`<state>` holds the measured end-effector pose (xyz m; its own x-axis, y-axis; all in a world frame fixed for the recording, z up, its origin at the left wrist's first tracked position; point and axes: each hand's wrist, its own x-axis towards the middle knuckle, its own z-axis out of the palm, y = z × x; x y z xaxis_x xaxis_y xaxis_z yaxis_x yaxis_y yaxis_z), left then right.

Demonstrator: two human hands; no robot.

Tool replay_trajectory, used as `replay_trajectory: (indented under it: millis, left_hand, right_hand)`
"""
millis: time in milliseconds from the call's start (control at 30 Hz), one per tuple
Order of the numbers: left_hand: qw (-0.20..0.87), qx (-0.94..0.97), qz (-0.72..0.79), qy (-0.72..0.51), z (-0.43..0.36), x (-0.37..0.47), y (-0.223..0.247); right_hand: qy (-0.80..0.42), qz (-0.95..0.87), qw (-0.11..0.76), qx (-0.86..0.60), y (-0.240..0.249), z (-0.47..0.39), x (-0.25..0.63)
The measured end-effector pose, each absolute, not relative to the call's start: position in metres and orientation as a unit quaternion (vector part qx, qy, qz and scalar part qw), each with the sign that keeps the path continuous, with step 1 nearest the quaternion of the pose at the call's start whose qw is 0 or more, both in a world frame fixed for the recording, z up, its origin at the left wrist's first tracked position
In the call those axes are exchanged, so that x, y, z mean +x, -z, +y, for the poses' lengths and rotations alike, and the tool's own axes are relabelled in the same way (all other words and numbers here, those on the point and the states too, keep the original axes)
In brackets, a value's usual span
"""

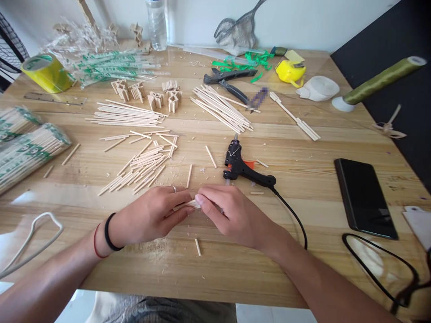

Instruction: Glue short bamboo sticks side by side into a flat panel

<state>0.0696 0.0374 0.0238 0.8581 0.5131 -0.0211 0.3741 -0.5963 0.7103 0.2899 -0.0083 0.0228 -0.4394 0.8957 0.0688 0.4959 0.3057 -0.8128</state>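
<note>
left hand (153, 215), right hand (232, 213): both pinch stick piece (187, 205) | pale, short wood, held level

Taking the glue gun (243, 165) as landmark: cut sticks (143, 168) lie left, the phone (364, 197) right, pliers (229, 83) behind, both hands (151, 215) before it.

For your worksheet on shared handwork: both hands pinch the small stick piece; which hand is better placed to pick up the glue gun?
Right, probably. The right hand lies just below the glue gun; the left hand sits farther off, beside the stick piece.
</note>
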Motion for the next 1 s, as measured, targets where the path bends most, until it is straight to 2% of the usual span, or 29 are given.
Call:
replay_trajectory:
  millis: [1000]
  left_hand:
    - [0.394,0.875,0.268,-0.084,0.0368,0.0694,-0.0223]
  right_hand:
    - [-0.390,-0.755,0.265,-0.455,-0.0212,-0.0073,0.2889]
